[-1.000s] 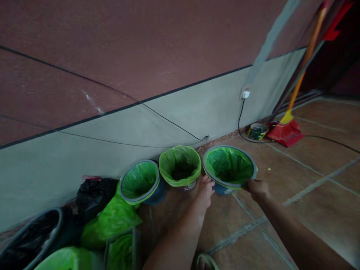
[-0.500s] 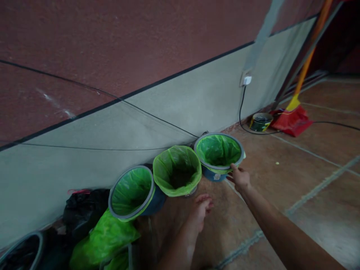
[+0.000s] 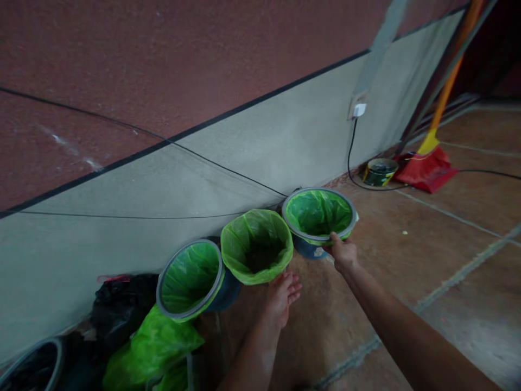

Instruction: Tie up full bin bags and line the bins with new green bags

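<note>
My left hand [image 3: 284,293] hides some of the middle green-lined bin [image 3: 250,276]. In the bottom left corner, the edge cuts off a black-lined bin [image 3: 60,355]. The yellow speck [image 3: 405,232] far right is too small to tell.

Left bin [image 3: 226,291], middle bin [image 3: 257,278], right bin [image 3: 305,247] are standing in row along wall [image 3: 244,144]. Bags [image 3: 157,339] are lying left of left bin. Tin [image 3: 379,176] is standing right of right bin, near wall.

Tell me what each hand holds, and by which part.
The right hand grips the rightmost bin by the near side of its gray rim. The left hand, open near the middle lined bin, holds nothing.
</note>
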A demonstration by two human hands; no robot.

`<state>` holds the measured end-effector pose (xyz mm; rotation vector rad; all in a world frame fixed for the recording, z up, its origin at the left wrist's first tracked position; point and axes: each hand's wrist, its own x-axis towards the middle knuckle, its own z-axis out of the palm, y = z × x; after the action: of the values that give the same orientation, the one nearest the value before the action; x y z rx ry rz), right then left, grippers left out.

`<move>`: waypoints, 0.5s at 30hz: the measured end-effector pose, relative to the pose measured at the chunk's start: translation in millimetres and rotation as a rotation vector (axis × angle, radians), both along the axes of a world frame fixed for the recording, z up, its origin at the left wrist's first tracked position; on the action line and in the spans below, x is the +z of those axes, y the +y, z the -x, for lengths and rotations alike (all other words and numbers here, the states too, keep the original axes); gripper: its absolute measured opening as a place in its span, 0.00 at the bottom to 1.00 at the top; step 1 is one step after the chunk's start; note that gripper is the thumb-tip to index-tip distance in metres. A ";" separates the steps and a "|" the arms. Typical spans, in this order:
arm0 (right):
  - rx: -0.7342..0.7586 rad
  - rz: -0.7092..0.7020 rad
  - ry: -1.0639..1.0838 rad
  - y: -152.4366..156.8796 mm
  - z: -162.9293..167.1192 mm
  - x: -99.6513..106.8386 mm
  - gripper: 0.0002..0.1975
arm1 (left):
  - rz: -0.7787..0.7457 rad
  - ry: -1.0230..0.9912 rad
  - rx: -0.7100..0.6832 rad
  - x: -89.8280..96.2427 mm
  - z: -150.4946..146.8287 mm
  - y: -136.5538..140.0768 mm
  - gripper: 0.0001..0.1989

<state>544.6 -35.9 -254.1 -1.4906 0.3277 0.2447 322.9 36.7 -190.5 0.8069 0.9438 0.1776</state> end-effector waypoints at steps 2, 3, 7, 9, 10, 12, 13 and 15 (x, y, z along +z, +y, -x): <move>-0.023 -0.010 0.031 2.0 3.0 0.9 0.20 | 0.001 0.023 -0.012 0.3 4.6 -2.0 0.22; -0.019 -0.019 0.036 3.2 3.8 1.5 0.20 | 0.001 0.033 -0.023 1.3 7.2 -2.8 0.21; -0.012 -0.034 0.077 7.7 3.3 3.8 0.18 | -0.022 0.059 -0.066 10.0 19.7 -1.9 0.23; -0.010 -0.023 0.080 9.0 2.5 5.2 0.18 | -0.043 0.068 -0.089 16.2 27.3 1.3 0.24; -0.011 -0.018 0.078 8.8 2.5 6.2 0.18 | -0.055 0.071 -0.098 19.7 31.7 3.4 0.24; 0.012 -0.026 0.092 5.5 4.6 8.6 0.18 | -0.075 0.074 -0.103 27.3 42.1 7.9 0.24; 0.036 -0.035 0.110 2.1 7.3 9.9 0.17 | -0.084 0.081 -0.102 31.5 48.4 10.3 0.25; 0.119 -0.048 0.148 -8.2 17.9 11.8 0.17 | -0.100 0.100 -0.100 40.9 64.1 15.7 0.25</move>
<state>526.7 -44.1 -242.3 -1.4495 0.3494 0.4570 258.8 52.4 -149.6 0.9601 0.9918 0.0983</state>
